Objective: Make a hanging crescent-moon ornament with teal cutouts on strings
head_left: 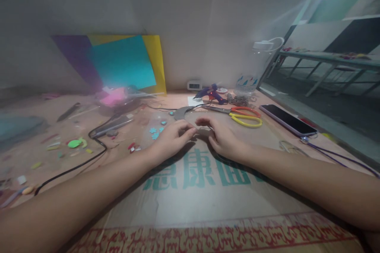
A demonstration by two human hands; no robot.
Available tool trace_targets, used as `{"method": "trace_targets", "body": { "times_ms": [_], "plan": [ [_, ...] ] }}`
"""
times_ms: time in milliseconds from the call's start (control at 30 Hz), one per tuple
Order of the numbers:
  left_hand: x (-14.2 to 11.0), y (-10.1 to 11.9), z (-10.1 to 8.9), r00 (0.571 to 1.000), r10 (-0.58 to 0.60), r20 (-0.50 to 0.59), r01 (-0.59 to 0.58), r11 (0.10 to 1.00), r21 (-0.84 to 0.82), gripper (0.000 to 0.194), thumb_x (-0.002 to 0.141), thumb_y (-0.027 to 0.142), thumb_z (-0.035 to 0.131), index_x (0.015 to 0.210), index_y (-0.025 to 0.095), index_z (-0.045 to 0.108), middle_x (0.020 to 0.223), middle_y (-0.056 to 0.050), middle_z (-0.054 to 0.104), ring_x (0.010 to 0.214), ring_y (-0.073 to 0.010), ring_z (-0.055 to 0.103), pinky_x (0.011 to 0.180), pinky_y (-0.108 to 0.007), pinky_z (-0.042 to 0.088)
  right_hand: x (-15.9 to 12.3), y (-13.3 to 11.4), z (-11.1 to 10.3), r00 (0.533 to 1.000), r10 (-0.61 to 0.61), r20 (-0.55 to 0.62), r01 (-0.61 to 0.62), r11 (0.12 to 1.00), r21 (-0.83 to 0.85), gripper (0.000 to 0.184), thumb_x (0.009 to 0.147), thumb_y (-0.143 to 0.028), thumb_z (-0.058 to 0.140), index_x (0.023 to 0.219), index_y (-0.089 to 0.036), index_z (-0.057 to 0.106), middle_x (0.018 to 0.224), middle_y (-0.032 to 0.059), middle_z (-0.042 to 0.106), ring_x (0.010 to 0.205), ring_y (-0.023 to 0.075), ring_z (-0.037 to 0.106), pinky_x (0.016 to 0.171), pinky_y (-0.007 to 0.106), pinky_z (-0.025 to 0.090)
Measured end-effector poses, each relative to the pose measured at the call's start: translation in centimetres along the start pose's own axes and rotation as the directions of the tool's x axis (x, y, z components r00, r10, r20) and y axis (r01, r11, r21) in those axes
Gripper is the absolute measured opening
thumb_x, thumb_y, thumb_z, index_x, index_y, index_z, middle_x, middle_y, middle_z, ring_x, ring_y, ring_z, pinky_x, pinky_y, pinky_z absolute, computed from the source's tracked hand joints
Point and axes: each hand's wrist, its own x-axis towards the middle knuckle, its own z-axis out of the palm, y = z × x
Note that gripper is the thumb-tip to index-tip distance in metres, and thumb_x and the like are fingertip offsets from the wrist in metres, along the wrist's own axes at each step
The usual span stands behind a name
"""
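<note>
In front of the scissors (pixel 230 111), the left hand (pixel 173 137) and right hand (pixel 224 137) curl narrowly, nearly meeting; whether they grip anything cannot be told. Blue flower cutouts (pixel 154 136) lie left of the scissors.

just beyond the right hand (pixel 224 136): scissors (pixel 222 110), metal blades, smooth plastic handles (pixel 247 125). rightward of that hand: phone (pixel 287 119), glossy dark screen. past the left hand (pixel 175 136), leftward: coloured sheets (pixel 123 63), matt, paper-like. beneath both: printed cover (pixel 184 209), smooth, faint sheen.
</note>
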Motion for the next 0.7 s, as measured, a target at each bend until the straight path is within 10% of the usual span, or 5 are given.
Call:
{"method": "trace_targets", "body": {
  "times_ms": [167, 333, 700],
  "plan": [
    [0.2, 0.0, -0.1, 1.0, 0.015, -0.004, -0.014, 1.0, 0.025, 0.027, 0.093, 0.034, 0.048, 0.086, 0.016, 0.066, 0.088, -0.005, 0.066, 0.086, -0.019, 0.06, 0.078, -0.029, 0.044, 0.0, -0.5, -0.5, 1.0, -0.008, 0.011, 0.008, 1.0, -0.026, 0.041, 0.086, -0.01, 0.045, 0.126, -0.018, 0.046, 0.125, 0.0142, 0.06, 0.117, 0.0249, 0.058, 0.1, 0.047, 0.047],
    [0.3, -0.2, 0.0, 1.0, 0.024, -0.004, -0.024, 1.0, -0.002, 0.028, 0.092, 0.035, 0.049, 0.084, 0.015, 0.066, 0.086, -0.006, 0.067, 0.084, -0.019, 0.061, 0.077, -0.03, 0.046, 0.1, -1.7, -1.3, 0.974, -0.188, 0.129, 0.194, 0.98, -0.032, 0.069, 0.081, -0.012, 0.052, 0.144, -0.014, 0.025, 0.153, 0.0217, 0.028, 0.144, 0.0275, 0.025, 0.115, 0.052, 0.028],
    [0.3, 0.1, -0.1, 0.999, -0.042, -0.012, 0.041, 0.996, -0.074, 0.017, 0.084, 0.026, 0.057, 0.087, 0.015, 0.069, 0.096, -0.007, 0.07, 0.091, -0.0204, 0.063, 0.085, -0.032, 0.047, 0.1, -2.1, -1.8, 0.959, -0.226, 0.171, 0.221, 0.974, 0.05, 0.057, 0.092, -0.015, 0.04, 0.146, -0.017, 0.023, 0.154, 0.0183, 0.028, 0.145, 0.0219, 0.024, 0.116, 0.049, 0.027]
  ]
}}
